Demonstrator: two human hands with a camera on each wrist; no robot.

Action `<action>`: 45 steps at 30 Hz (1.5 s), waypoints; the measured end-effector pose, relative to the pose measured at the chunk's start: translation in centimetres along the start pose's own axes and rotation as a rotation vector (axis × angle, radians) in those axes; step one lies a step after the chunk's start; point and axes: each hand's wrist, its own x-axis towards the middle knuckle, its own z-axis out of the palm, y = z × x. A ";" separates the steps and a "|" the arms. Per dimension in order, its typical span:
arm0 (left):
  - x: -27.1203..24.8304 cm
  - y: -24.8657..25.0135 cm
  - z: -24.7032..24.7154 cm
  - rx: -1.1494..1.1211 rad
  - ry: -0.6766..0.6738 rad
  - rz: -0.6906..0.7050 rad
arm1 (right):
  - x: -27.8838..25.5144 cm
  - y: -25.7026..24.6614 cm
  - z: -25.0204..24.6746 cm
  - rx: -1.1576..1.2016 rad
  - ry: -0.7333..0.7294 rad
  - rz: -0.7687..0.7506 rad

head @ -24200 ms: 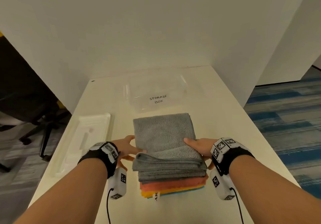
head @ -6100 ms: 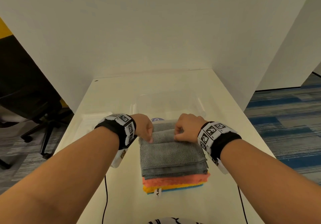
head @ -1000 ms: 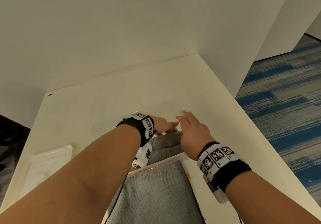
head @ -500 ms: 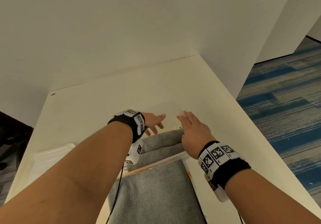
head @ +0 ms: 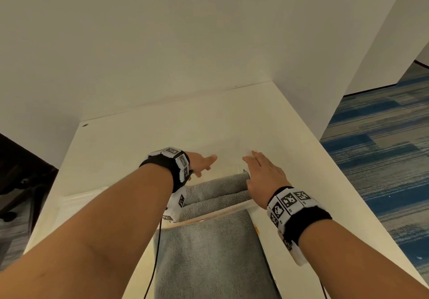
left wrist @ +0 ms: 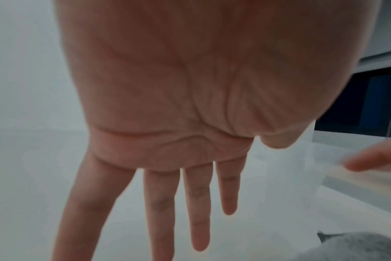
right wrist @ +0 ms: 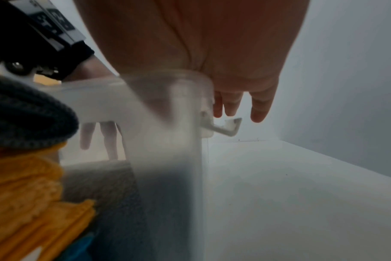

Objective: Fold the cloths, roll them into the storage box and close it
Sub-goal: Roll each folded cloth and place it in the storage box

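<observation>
A rolled grey cloth [head: 216, 188] lies inside the clear storage box [head: 222, 214], against its near wall. My left hand [head: 204, 163] hovers open over the box's left part, fingers [left wrist: 179, 203] straight and holding nothing. My right hand [head: 262, 173] is open over the box's right wall [right wrist: 167, 141], fingertips [right wrist: 241, 104] near a white latch [right wrist: 228, 127]. In front of the box sits the stack with a folded grey cloth [head: 209, 257] on top; the right wrist view shows yellow-orange cloths [right wrist: 22, 185] and a blue one [right wrist: 83, 247] beneath.
The white lid [head: 76, 200] lies on the table to the left of the box, partly hidden by my left forearm. White walls enclose the table at the back and right. Blue carpet [head: 376, 159] lies beyond the right edge, a dark chair [head: 21, 182] to the left.
My left hand has lifted off the rolled grey cloth and spread open above the box. The right hand has stayed open at the box's right side.
</observation>
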 end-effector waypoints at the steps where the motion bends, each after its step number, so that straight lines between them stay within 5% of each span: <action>1: -0.6 0.0 -0.2 0.002 0.024 0.003 | -0.1 -0.1 -0.1 -0.019 0.014 -0.005; 9: -6.3 -2.1 -0.3 -0.148 0.130 0.053 | -3.3 -2.9 -1.2 -0.063 0.152 -0.134; 16: -10.1 -4.4 1.9 -0.024 0.182 0.101 | -6.8 -7.8 -1.2 -0.098 -0.056 -0.320; 30: -13.0 -8.2 7.3 0.335 0.315 0.150 | -10.2 -8.6 0.6 -0.314 -0.109 -0.242; 45: -14.1 -9.3 8.3 0.268 0.390 0.301 | -11.3 -8.6 -0.8 -0.227 0.042 -0.381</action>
